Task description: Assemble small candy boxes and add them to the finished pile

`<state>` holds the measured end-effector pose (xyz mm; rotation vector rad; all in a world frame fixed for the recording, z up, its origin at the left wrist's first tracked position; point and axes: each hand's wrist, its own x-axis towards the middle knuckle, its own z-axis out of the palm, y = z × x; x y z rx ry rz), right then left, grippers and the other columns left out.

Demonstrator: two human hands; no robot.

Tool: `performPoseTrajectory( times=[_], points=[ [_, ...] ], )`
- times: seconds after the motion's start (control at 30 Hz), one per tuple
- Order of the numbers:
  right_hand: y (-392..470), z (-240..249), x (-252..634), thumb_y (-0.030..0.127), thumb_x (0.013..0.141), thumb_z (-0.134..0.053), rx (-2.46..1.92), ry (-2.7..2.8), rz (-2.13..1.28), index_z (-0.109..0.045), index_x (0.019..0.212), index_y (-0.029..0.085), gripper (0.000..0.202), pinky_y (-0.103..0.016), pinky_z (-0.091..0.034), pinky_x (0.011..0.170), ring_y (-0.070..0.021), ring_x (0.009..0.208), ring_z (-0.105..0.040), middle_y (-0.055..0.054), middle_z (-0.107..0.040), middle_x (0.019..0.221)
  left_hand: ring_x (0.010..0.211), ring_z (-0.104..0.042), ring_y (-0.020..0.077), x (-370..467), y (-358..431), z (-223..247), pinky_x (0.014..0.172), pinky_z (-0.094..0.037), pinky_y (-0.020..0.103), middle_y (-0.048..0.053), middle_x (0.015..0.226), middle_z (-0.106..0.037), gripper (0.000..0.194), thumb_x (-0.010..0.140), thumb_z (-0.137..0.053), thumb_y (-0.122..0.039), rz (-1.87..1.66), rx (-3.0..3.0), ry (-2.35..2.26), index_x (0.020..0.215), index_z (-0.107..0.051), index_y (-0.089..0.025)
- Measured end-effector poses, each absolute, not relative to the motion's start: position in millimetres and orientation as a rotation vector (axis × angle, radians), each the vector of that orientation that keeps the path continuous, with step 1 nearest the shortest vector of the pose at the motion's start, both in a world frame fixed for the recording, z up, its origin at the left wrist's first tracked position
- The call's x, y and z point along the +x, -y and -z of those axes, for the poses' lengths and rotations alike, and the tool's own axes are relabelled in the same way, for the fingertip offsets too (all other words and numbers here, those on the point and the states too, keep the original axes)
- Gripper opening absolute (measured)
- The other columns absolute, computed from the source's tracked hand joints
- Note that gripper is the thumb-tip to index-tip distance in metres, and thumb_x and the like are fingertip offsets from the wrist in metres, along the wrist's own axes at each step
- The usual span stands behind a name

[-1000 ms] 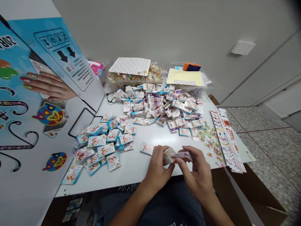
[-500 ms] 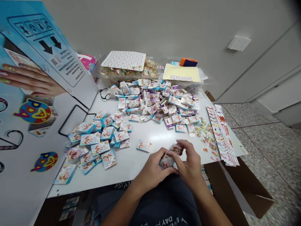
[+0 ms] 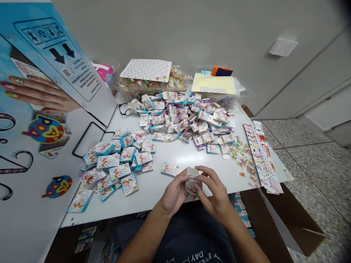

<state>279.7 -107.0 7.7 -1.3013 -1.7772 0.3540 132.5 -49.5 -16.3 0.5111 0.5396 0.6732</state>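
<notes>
Close to my body, at the table's front edge, my left hand [image 3: 175, 193] is closed around a small printed cardboard box [image 3: 191, 185] with a hand picture on its face. A pale flap stands up at the top of this box. My right hand [image 3: 215, 191] grips the same box from the right, its fingers bent over the upper part. Whether anything is inside the box cannot be seen. Just beyond my left hand, a single similar box [image 3: 169, 168] lies flat on the white table [image 3: 156, 197].
Left of my hands is a pile of closed boxes [image 3: 117, 170]; behind, a heap of open boxes [image 3: 181, 120]. Small colourful packets [image 3: 245, 160] and sticker sheets [image 3: 263, 157] lie at right. Clear tubs [image 3: 153, 86] stand at the back. A printed display [image 3: 55, 109] walls the left.
My hands have turned the box more upright, and its pale top flap now shows. My right fingers have moved over its upper part. The view has shifted slightly.
</notes>
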Motion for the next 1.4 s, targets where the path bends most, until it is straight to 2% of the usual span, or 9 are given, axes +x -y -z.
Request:
performPoseTrajectory(
  times=[0.17, 0.27, 0.37, 0.43, 0.6, 0.77, 0.9, 1.2, 1.4],
  points=[
    [106, 2, 276, 0.010, 0.094, -0.057, -1.312, 1.852, -0.322, -0.061, 0.125, 0.025, 0.034, -0.047, -0.055, 0.090, -0.0269, 0.110, -0.060, -0.013, -0.059, 0.139, 0.060, -0.055, 0.0128, 138, 52, 12, 0.057, -0.048, 0.024, 0.000, 0.068, -0.059, 0.016, 0.074, -0.059, -0.030, -0.716, 0.514, -0.673, 0.080, -0.061, -0.016],
    [104, 7, 276, 0.009, 0.094, -0.059, -1.291, 1.857, -0.325, -0.064, 0.121, 0.025, 0.032, -0.046, -0.056, 0.088, -0.0249, 0.105, -0.060, -0.013, -0.061, 0.138, 0.050, -0.045, 0.0094, 138, 53, 13, 0.040, -0.032, 0.018, -0.005, 0.063, -0.050, 0.020, 0.071, -0.063, -0.034, -0.688, 0.523, -0.839, 0.080, -0.055, -0.019],
    [104, 14, 272, 0.007, 0.094, -0.057, -1.274, 1.756, -0.356, -0.063, 0.116, 0.026, 0.030, -0.051, -0.052, 0.101, -0.0222, 0.101, -0.064, -0.007, -0.071, 0.111, 0.051, -0.044, 0.0094, 138, 54, 11, 0.036, -0.021, 0.017, -0.006, 0.067, -0.048, 0.029, 0.073, -0.067, -0.042, -0.659, 0.463, -0.809, 0.087, -0.052, -0.021],
    [106, 18, 267, 0.007, 0.094, -0.055, -1.295, 1.674, -0.327, -0.059, 0.122, 0.026, 0.034, -0.053, -0.050, 0.106, -0.0223, 0.105, -0.066, -0.005, -0.069, 0.102, 0.056, -0.050, 0.0120, 137, 55, 9, 0.038, -0.026, 0.018, -0.003, 0.071, -0.053, 0.035, 0.078, -0.061, -0.053, -0.648, 0.417, -0.705, 0.091, -0.053, -0.020],
    [109, 21, 265, 0.008, 0.096, -0.052, -1.351, 1.727, -0.256, -0.042, 0.146, 0.024, 0.054, -0.048, -0.052, 0.103, -0.0258, 0.126, -0.058, -0.017, -0.052, 0.141, 0.066, -0.058, 0.0158, 133, 60, 9, 0.044, -0.035, 0.019, 0.002, 0.082, -0.060, 0.043, 0.092, -0.051, -0.062, -0.763, 0.532, -0.723, 0.103, -0.056, -0.021],
    [106, 19, 273, 0.008, 0.096, -0.056, -1.324, 1.737, -0.275, -0.054, 0.132, 0.027, 0.041, -0.056, -0.039, 0.110, -0.0192, 0.092, -0.068, -0.003, -0.071, 0.102, 0.070, -0.056, 0.0154, 130, 61, 7, 0.044, -0.039, 0.019, 0.001, 0.085, -0.056, 0.040, 0.095, -0.048, -0.061, -0.715, 0.625, -0.706, 0.106, -0.054, -0.023],
    [109, 17, 275, 0.005, 0.094, -0.057, -1.279, 1.707, -0.261, -0.061, 0.126, 0.029, 0.040, -0.051, -0.044, 0.097, -0.0213, 0.091, -0.065, -0.005, -0.072, 0.101, 0.066, -0.051, 0.0130, 130, 58, 10, 0.045, -0.040, 0.018, -0.002, 0.083, -0.052, 0.034, 0.099, -0.040, -0.055, -0.677, 0.674, -0.674, 0.106, -0.050, -0.024],
    [104, 15, 267, 0.021, 0.091, -0.068, -1.204, 1.012, -0.988, -0.067, 0.091, 0.025, 0.004, -0.032, -0.052, 0.076, -0.0184, 0.090, -0.061, -0.003, -0.064, 0.097, 0.069, -0.050, 0.0124, 133, 69, 7, 0.058, -0.042, 0.022, -0.001, 0.090, -0.056, 0.039, 0.102, -0.038, -0.060, -0.596, 1.085, -0.860, 0.121, -0.040, -0.026],
    [102, 12, 263, 0.027, 0.079, -0.081, -1.070, 0.681, -1.255, -0.074, 0.084, 0.024, 0.009, -0.028, -0.056, 0.068, -0.0165, 0.085, -0.062, -0.001, -0.063, 0.095, 0.073, -0.050, 0.0142, 132, 73, 2, 0.063, -0.044, 0.027, 0.001, 0.095, -0.055, 0.048, 0.103, -0.023, -0.063, -0.611, 1.158, -0.859, 0.129, -0.037, -0.025]
  ],
)
